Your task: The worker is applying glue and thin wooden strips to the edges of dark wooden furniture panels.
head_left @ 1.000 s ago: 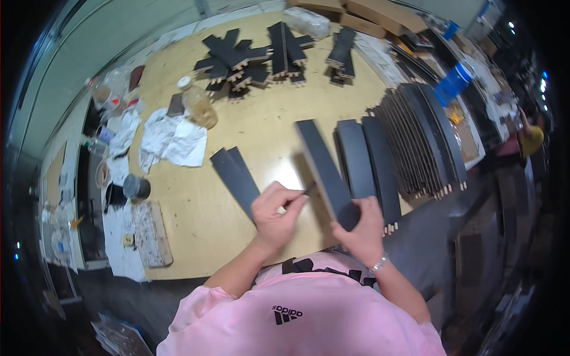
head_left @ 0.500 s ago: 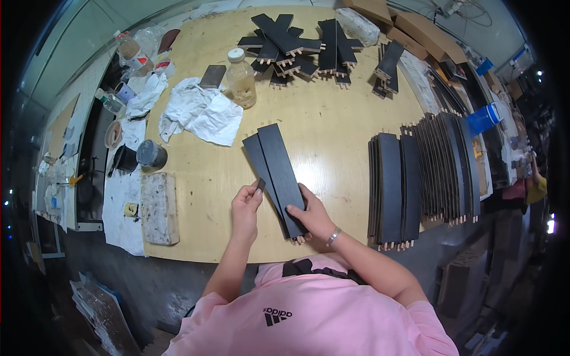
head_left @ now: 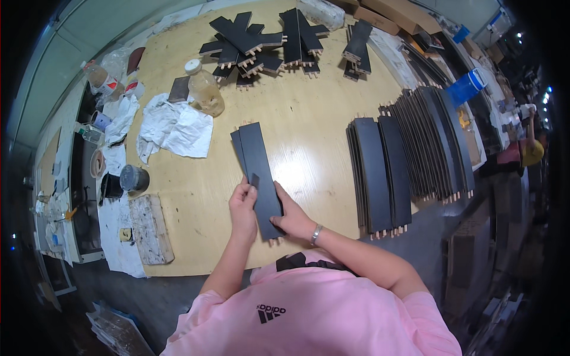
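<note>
- near the front edge of the wooden table [head_left: 323, 154], a black board [head_left: 259, 160] lies over a second board [head_left: 237, 145], whose left edge shows
- left hand [head_left: 242, 207]: thumb and fingers closed in a pinch on a small dark piece [head_left: 255, 179] at the black board's left side
- right hand [head_left: 291, 218]: partly curled, gripping the black board's near end, thumb on its face, fingers along its right edge
- off to the right, a packed row of dark boards [head_left: 418, 142]
</note>
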Demonstrator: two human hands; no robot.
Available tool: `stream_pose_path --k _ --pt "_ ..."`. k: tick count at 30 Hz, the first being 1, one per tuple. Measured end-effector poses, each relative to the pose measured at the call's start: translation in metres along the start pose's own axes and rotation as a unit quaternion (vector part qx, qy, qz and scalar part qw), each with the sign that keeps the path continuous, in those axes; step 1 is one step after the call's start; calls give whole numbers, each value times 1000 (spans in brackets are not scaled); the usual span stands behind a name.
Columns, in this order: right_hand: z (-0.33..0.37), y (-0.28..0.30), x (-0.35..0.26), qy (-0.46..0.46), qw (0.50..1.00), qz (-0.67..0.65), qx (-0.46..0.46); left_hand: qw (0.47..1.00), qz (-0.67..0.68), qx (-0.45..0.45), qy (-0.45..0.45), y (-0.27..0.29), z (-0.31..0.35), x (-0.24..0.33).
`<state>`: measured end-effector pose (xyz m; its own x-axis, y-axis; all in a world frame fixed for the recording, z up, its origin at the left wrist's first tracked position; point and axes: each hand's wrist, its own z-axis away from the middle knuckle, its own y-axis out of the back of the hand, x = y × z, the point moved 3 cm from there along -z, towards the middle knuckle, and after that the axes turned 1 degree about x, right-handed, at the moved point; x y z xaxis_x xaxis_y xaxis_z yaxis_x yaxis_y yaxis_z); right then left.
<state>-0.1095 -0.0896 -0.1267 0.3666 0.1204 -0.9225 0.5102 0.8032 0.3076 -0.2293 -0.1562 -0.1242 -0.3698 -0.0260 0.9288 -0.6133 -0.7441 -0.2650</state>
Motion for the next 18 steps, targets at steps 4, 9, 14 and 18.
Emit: stream_pose_path --k 4,9,14,18 --pt "6 -8 -1 -42 958 -282 -25 988 142 34 45 11 7 -16" --pt "16 -8 -19 -75 886 -453 -67 968 243 58 30 10 9 -18" --pt "31 33 -12 -51 992 -86 71 987 62 129 -69 18 -7 12" --pt "98 117 -37 34 951 108 289 992 -11 32 -125 -8 -8 56"
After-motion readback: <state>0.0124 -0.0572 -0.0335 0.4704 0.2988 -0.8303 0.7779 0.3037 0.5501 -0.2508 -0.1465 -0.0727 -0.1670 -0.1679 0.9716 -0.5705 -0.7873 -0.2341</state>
